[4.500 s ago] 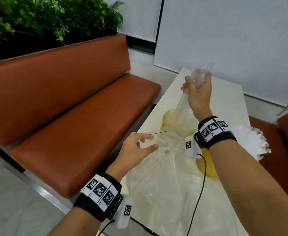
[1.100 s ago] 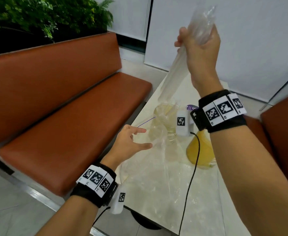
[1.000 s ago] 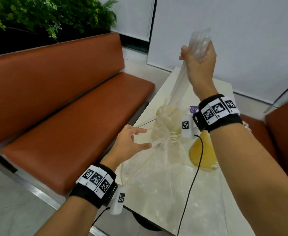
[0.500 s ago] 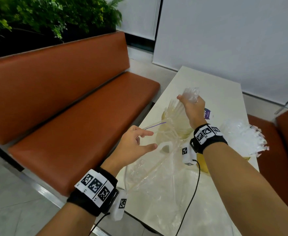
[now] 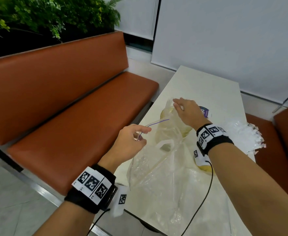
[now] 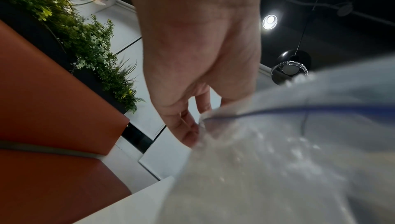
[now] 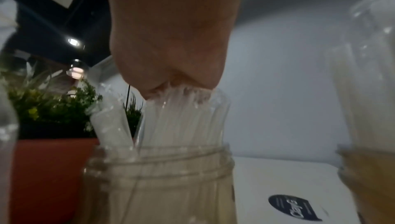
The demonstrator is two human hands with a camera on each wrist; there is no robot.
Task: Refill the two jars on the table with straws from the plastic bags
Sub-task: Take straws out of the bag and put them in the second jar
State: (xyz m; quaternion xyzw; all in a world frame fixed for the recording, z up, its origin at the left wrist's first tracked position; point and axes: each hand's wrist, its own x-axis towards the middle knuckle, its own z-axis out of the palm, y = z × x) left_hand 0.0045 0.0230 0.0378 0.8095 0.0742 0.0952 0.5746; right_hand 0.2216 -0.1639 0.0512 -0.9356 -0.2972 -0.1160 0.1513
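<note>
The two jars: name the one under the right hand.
The far jar by the left table edge, beneath the right hand. The other jar sits nearer, behind that wrist.

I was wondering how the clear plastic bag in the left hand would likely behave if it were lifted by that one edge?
The plastic bag looks floppy: it lies crumpled on the table and sags away from where the left hand pinches its purple-lined rim. It probably weighs little, since the film is thin and see-through. Any loose straws left inside might slide out if the opening tips down.
</note>
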